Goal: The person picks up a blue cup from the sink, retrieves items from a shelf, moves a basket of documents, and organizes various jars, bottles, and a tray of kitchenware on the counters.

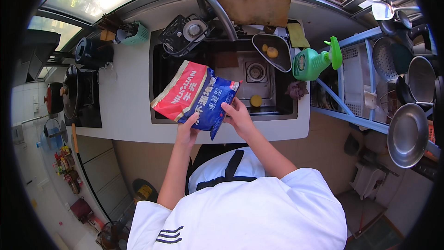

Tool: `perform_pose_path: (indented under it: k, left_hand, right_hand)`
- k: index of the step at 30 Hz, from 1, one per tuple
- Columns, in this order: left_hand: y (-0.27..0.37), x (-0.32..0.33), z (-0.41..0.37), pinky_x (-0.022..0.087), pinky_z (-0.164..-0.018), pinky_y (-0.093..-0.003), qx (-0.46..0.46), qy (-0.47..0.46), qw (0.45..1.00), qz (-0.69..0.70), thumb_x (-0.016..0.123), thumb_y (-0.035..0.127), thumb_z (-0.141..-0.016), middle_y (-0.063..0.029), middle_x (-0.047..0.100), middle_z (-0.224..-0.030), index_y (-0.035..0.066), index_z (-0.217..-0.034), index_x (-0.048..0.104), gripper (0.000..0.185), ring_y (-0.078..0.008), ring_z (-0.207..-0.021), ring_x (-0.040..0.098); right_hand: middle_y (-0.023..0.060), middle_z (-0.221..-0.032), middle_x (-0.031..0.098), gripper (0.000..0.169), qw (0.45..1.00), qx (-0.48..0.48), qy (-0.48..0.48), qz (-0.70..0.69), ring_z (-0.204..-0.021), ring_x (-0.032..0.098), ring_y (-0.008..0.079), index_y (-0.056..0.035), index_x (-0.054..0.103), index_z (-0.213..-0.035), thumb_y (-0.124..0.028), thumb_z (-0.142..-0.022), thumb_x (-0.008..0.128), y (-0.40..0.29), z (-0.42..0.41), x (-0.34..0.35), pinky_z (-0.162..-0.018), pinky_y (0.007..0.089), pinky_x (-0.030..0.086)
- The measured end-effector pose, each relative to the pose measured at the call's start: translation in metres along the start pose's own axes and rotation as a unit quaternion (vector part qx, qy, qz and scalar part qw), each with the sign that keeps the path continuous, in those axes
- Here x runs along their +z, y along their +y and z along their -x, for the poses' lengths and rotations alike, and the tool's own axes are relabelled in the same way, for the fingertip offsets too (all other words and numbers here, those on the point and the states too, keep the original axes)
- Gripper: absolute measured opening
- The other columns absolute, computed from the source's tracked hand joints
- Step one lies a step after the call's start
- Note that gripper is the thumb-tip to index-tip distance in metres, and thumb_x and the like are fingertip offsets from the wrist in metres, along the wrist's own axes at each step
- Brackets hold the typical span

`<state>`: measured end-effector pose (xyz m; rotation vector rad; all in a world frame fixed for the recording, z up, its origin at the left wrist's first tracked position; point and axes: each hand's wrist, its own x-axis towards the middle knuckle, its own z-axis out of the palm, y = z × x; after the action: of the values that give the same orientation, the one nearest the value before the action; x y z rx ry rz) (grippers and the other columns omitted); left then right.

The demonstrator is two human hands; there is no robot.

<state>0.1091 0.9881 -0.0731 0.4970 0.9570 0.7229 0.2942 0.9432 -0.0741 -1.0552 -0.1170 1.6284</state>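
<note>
A red and blue plastic bag (204, 92) of Niuyuan product, printed with large writing, is held tilted above the front left of the dark sink (223, 119). My left hand (188, 130) grips its lower edge, thumb on the front face. On its right side my right hand (239, 116) pinches the blue part between thumb and fingers. The bag hides much of the sink's left side. A round yellow sponge (256, 100) lies in the basin near the drain strainer (256, 72).
A curved metal faucet (222, 14) rises behind the sink. A green spray bottle (312, 63) and a crumpled purple cloth (297, 89) sit at its right. A mesh strainer basket (277, 59) holds yellowish pieces. Pans (407, 135) hang on the blue rack (350, 109); a lidded wok (71, 92) is at left.
</note>
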Motion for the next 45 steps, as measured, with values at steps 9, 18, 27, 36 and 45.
perform_pose_path:
  k: [9,18,27,36,45]
  left_hand:
    - [-0.006,0.000,-0.013,0.045,-0.097,-0.0400,-0.039,-0.016,0.998,0.047,0.065,0.021,-0.084,-0.0091,0.054,-0.128,0.007,-0.134,0.039,0.059,-0.0211,-0.115,0.055]
    - [0.018,0.005,-0.017,0.029,-0.105,-0.0558,-0.130,0.022,0.987,0.088,0.056,0.052,-0.086,-0.0184,0.043,-0.136,0.004,-0.135,0.035,0.072,-0.0295,-0.127,0.041]
    - [0.067,0.056,0.031,0.028,-0.103,-0.0621,-0.193,-0.110,0.974,0.051,0.043,0.069,-0.085,-0.0243,0.044,-0.133,-0.003,-0.135,0.032,0.088,-0.0370,-0.127,0.041]
    - [0.043,0.084,0.036,0.047,-0.089,-0.0358,-0.142,0.009,0.990,-0.002,0.074,0.016,-0.079,-0.0069,0.050,-0.123,0.006,-0.129,0.039,0.062,-0.0172,-0.112,0.052]
    - [0.048,0.075,0.050,0.048,-0.089,-0.0338,-0.058,-0.022,0.998,-0.025,0.078,0.010,-0.072,-0.0095,0.058,-0.114,0.002,-0.122,0.046,0.060,-0.0182,-0.103,0.058]
  right_hand:
    - [0.0097,-0.112,0.056,0.071,0.994,-0.087,0.057,0.044,-0.102,0.058,0.0178,-0.0009,0.038,-0.124,-0.021,-0.071,0.082,-0.002,-0.012,0.000,-0.089,0.0324,0.050]
    - [0.0174,-0.121,0.050,0.090,0.895,-0.323,0.134,0.277,-0.113,0.054,0.0280,-0.0071,0.033,-0.128,-0.025,-0.059,0.088,-0.005,0.006,0.021,-0.095,0.0401,0.046]
    - [0.0093,-0.133,0.050,0.069,0.606,-0.577,0.002,0.548,-0.124,0.047,0.0312,-0.0197,0.044,-0.125,-0.014,-0.067,0.080,-0.030,0.020,-0.010,-0.106,0.0492,0.034]
    - [-0.0073,-0.136,0.048,0.052,0.392,-0.607,-0.046,0.690,-0.128,0.043,0.0160,-0.0333,0.044,-0.128,-0.024,-0.083,0.069,-0.035,0.032,-0.026,-0.114,0.0438,0.021]
    - [0.0027,-0.143,0.037,0.054,0.367,-0.622,0.028,0.691,-0.138,0.025,0.0237,-0.0377,0.040,-0.129,-0.034,-0.082,0.069,-0.027,0.035,-0.028,-0.111,0.0608,0.011]
